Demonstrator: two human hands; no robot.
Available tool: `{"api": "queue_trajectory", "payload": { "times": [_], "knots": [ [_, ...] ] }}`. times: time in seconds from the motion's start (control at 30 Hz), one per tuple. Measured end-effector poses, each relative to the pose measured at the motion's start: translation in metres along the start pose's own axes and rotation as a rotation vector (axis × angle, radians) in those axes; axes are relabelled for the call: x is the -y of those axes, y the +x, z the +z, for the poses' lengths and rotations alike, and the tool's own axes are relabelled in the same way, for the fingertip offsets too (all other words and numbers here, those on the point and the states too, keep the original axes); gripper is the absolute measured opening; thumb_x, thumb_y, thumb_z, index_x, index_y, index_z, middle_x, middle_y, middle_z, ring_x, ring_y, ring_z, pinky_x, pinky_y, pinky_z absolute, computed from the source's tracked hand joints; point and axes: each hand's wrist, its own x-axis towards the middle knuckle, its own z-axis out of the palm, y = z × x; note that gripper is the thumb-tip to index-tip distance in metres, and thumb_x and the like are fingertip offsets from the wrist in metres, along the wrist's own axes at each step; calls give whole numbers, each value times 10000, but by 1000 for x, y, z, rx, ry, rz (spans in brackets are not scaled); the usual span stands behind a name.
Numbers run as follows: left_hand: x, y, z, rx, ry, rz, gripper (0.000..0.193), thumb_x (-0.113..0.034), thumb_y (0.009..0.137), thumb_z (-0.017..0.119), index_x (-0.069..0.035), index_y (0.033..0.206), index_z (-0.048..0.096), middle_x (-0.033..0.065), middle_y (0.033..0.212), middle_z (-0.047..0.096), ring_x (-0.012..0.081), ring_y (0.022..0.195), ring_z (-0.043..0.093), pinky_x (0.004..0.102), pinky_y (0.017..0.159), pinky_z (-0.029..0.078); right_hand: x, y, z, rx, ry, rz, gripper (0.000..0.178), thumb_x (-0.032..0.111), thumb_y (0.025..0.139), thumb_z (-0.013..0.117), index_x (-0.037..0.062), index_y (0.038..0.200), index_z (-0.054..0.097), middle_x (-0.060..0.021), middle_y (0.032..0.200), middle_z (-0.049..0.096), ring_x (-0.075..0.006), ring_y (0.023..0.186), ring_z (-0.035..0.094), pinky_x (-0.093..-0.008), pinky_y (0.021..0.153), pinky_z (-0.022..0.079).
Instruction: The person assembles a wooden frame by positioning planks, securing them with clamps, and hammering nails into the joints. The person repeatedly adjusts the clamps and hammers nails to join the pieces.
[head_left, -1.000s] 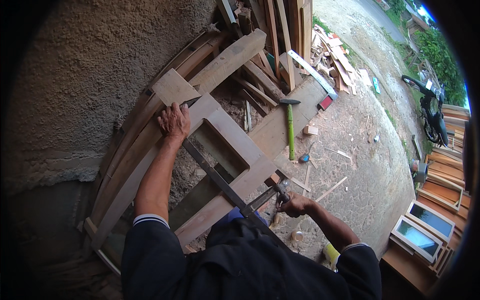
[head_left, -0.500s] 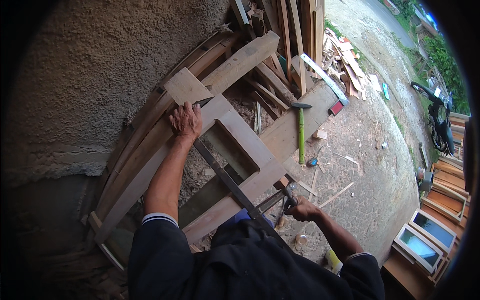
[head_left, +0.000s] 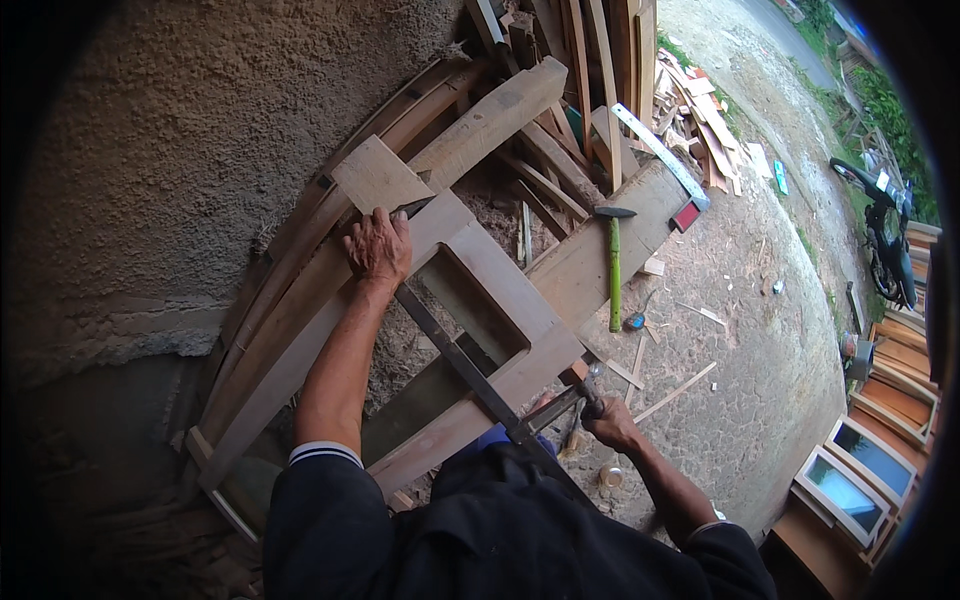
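A dark metal bar clamp lies across a pale wooden frame with a rectangular opening. My left hand is closed at the clamp's far end, fingers curled over its jaw at the frame's edge beside a flat wood block. At the near right corner, my right hand is wrapped round the clamp's screw handle. A small reddish wood block sits between the screw end and the frame. Both palms are hidden.
A hammer with a green handle and a try square rest on a wide plank. Leaning timber lines the rough wall. Offcuts, a tape measure and a round tin lie on the ground. A motorbike stands far right.
My right hand has turned at the clamp handle and shifted slightly. My left hand keeps its place on the far end. The whole view has drifted a little.
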Motion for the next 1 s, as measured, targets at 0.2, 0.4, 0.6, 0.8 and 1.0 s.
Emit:
{"api": "queue_trajectory", "payload": {
  "times": [0.2,0.4,0.6,0.8,1.0],
  "knots": [
    [-7,0,-9,11,-21,-26,458,-483,1031,390,-72,1120,572,183,1151,643,367,1129,590,535,969,406,10,-9,-30,427,445,33,223,208,815,769,65,876,608,38,636,516,-80,549,476,-277,487,381],
    [-5,0,-4,23,13,-40,471,-492,1027,386,-72,1125,576,188,1185,638,370,1150,584,534,987,406,4,34,-57,-364,445,-161,666,456,915,677,49,1417,514,-183,1129,688,-266,1031,660,-400,914,507],
    [-3,1,-3,23,0,-23,478,-491,1028,385,-64,1125,576,181,1190,639,380,1155,583,538,979,411,32,146,-70,-909,65,-283,496,349,939,661,51,1312,526,-230,1093,632,-352,938,642,-461,820,520],
    [-4,0,-6,46,-2,-17,521,-511,1036,351,-56,1157,575,208,1161,656,395,1144,587,541,975,406,49,146,-93,-721,165,-234,396,334,1005,569,70,1287,479,-133,736,586,-288,631,602,-427,631,516],
    [0,2,-4,132,-99,-27,583,-551,1023,337,-54,1260,529,222,1276,573,417,1245,478,567,1038,308,71,-8,17,-544,1212,-209,257,307,1072,463,131,1256,422,-17,804,535,-62,481,416,-238,402,356]
  ]
}}
